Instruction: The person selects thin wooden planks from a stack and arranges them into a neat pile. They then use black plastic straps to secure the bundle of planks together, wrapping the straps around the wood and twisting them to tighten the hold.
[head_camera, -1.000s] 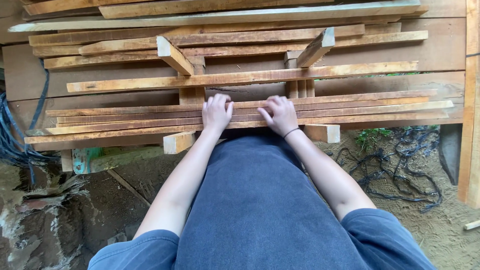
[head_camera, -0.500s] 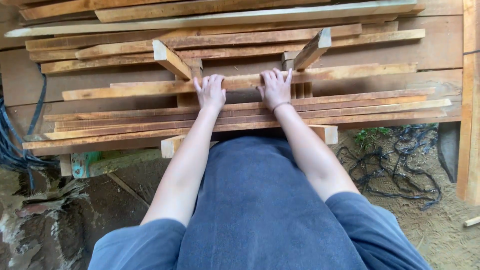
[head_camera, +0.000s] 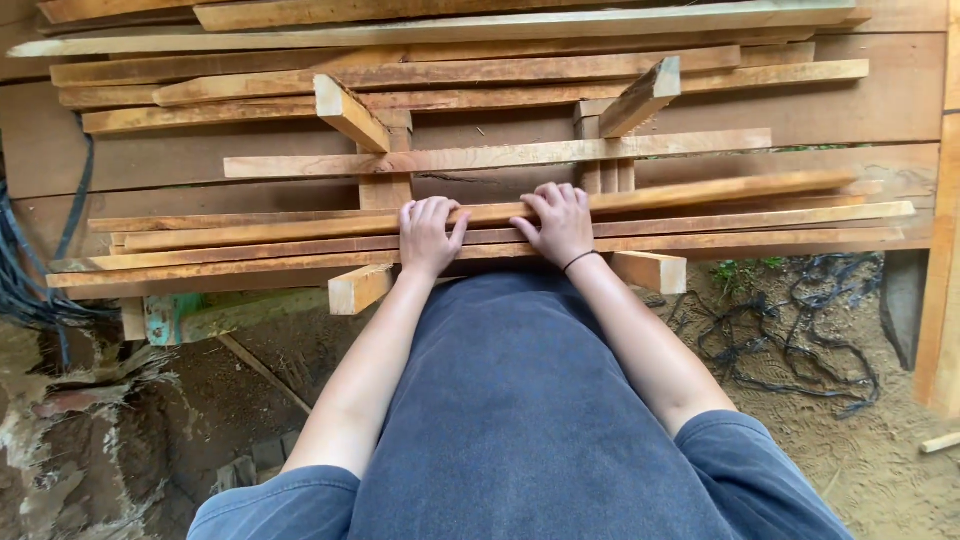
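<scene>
the left hand (head_camera: 428, 235) and the right hand (head_camera: 560, 222) lie side by side, palms down, on a long wooden slat (head_camera: 700, 190) that runs across the top of a stack of slats (head_camera: 250, 255). the fingers of both hands curl over the slat's far edge, so each hand has a hold on that one slat; the thumbs point toward each other with a small gap between them. a dark band (head_camera: 580, 262) circles the right wrist. the held slat slopes a little, its right end higher, and reaches well past the hands toward the right edge of the stack.

the stack rests on two short wooden crosspieces: the cut end of one block (head_camera: 358, 288) juts out just below the left hand, the other block (head_camera: 650, 271) just right of the right wrist. beyond the hands a single slat (head_camera: 480, 157) lies across two upright-tilted pieces (head_camera: 348, 110), and further slats (head_camera: 450, 72) are piled behind it against wide dark planks (head_camera: 870, 110).

the person wears a dark blue-grey shirt (head_camera: 520, 420) that fills the lower middle of the view. on the sandy ground to the right lies a tangle of black cord (head_camera: 800, 330); at the left edge dark cables (head_camera: 25, 280) hang near a green-painted metal piece (head_camera: 160, 322).
</scene>
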